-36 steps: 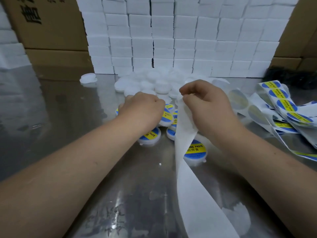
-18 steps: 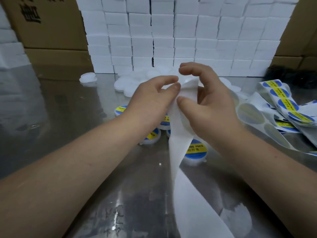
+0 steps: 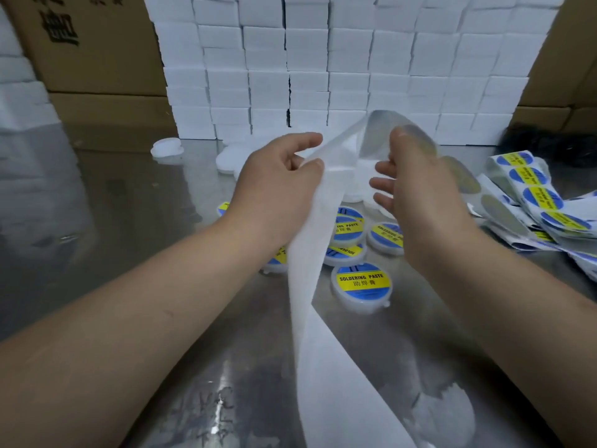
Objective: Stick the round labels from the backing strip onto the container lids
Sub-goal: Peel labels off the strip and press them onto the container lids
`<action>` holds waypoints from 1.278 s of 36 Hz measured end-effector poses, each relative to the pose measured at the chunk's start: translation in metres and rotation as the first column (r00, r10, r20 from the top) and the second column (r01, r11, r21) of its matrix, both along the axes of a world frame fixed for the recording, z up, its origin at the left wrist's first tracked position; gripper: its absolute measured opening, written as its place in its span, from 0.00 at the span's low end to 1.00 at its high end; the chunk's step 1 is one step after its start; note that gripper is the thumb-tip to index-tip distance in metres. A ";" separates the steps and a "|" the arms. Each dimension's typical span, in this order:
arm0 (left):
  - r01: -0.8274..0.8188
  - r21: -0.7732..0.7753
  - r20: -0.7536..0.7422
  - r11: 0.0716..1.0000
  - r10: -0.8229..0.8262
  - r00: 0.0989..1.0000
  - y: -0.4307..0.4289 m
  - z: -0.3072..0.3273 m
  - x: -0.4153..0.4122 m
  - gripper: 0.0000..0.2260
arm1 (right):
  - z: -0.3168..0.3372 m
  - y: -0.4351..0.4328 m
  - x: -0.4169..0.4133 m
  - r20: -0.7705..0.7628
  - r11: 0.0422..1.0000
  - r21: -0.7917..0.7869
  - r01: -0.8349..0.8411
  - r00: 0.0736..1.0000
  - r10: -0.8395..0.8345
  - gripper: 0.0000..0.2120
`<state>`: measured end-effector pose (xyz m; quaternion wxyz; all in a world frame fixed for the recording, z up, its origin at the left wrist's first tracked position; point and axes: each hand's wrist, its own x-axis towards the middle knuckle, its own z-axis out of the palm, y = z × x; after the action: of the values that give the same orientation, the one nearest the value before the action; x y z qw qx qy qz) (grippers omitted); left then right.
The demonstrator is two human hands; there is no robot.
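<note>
My left hand pinches the white backing strip between thumb and forefinger at chest height. From that pinch the strip arches up and lies over the raised thumb of my right hand, whose other fingers are spread straight. The strip's bare tail hangs down to the table in front of me. Below the hands sit several round white containers with blue-and-yellow labels, the nearest labelled container reading "SOLDERING PASTE". Plain white unlabelled lids lie in a heap behind the hands, mostly hidden by them.
The strip's remaining round labels lie piled at the right on the shiny metal table. A wall of stacked white boxes closes the back, with cardboard cartons at the left. A lone lid lies at the far left.
My left hand lifted off the labelled containers and took the strip. Both hands rose and drew apart, stretching the strip between them; my right hand's fingers spread out.
</note>
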<state>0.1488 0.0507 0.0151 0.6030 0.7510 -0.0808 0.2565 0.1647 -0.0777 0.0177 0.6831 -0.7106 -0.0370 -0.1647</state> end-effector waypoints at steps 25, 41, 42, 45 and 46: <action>-0.165 0.257 -0.065 0.952 0.187 0.980 0.015 0.014 0.017 0.09 | -0.001 -0.004 0.001 -0.080 0.999 -0.005 0.042 0.996 -0.042 0.12; 0.101 0.814 -0.303 0.572 0.270 0.914 0.017 0.006 0.114 0.15 | -0.006 0.001 0.000 0.041 0.989 -0.142 -0.035 0.998 0.041 0.30; 0.140 0.834 -0.322 0.533 0.264 0.909 0.015 0.005 0.114 0.14 | -0.007 0.001 0.000 0.042 0.989 -0.142 -0.034 0.998 0.041 0.30; 0.221 0.881 -0.359 0.419 0.286 0.889 0.013 0.003 0.118 0.10 | -0.006 -0.002 0.001 0.038 0.990 -0.134 -0.039 0.998 0.045 0.28; 0.232 0.884 -0.365 0.406 0.289 0.885 0.014 0.002 0.120 0.09 | -0.005 -0.002 0.002 0.034 0.991 -0.127 -0.041 0.998 0.046 0.28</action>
<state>0.2689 0.0647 0.0172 0.0903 0.9948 -0.0469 -0.0067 0.1665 -0.0801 0.0125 0.6393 -0.7484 -0.0753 -0.1599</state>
